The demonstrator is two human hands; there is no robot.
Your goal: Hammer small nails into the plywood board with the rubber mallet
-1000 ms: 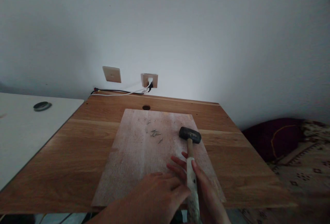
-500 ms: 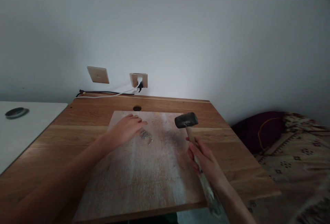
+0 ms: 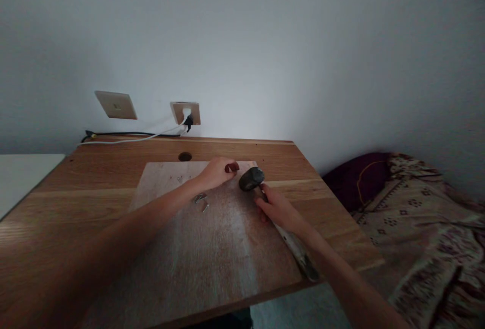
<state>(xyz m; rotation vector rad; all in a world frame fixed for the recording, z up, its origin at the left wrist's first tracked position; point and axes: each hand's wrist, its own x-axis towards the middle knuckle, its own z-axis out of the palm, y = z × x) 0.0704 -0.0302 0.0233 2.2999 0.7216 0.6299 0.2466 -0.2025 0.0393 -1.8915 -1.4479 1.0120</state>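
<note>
Right hand (image 3: 279,208) wrapped round hammer (image 3: 290,243); left hand (image 3: 217,172) curled, contents unclear.
Off left hand: nails (image 3: 200,197) 7 o'clock, socket (image 3: 194,110) 11, bedding (image 3: 413,223) 3.

Your single view looks out from your head, forward and down across the wooden table (image 3: 94,182). It faces the pale wall (image 3: 265,56) from close by, the board (image 3: 212,248) low in frame
</note>
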